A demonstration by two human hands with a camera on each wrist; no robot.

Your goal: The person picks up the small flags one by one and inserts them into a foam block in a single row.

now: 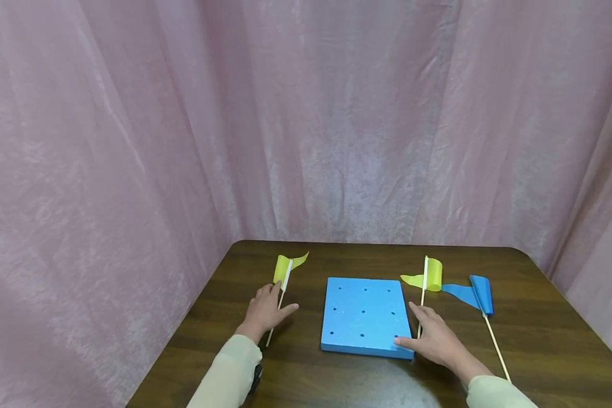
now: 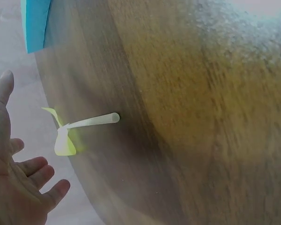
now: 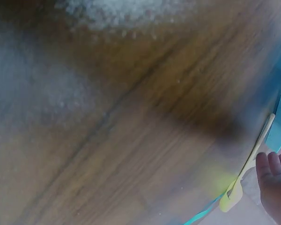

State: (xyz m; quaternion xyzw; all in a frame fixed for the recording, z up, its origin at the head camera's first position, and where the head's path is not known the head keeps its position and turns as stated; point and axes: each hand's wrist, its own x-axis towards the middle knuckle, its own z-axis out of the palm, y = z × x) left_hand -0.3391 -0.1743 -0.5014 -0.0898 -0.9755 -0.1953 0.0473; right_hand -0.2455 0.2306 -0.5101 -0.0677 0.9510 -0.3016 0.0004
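Observation:
In the head view my left hand [image 1: 265, 309] hovers over the stick of a yellow flag [image 1: 281, 271], thumb spread from the fingers. The left wrist view shows that flag's stick [image 2: 93, 120] lying on the table, apart from the hand. My right hand [image 1: 436, 337] is above the near right corner of a blue board [image 1: 364, 323] with several small holes, beside another yellow flag [image 1: 432, 275]. Its fingers look extended, and it grips nothing visible. A blue flag [image 1: 481, 294] on a pale stick lies farther right, its tail near the right yellow flag.
The flags and board lie on a dark brown wooden table [image 1: 296, 374] with rounded far corners. Pink curtains [image 1: 336, 124] hang behind it and at both sides.

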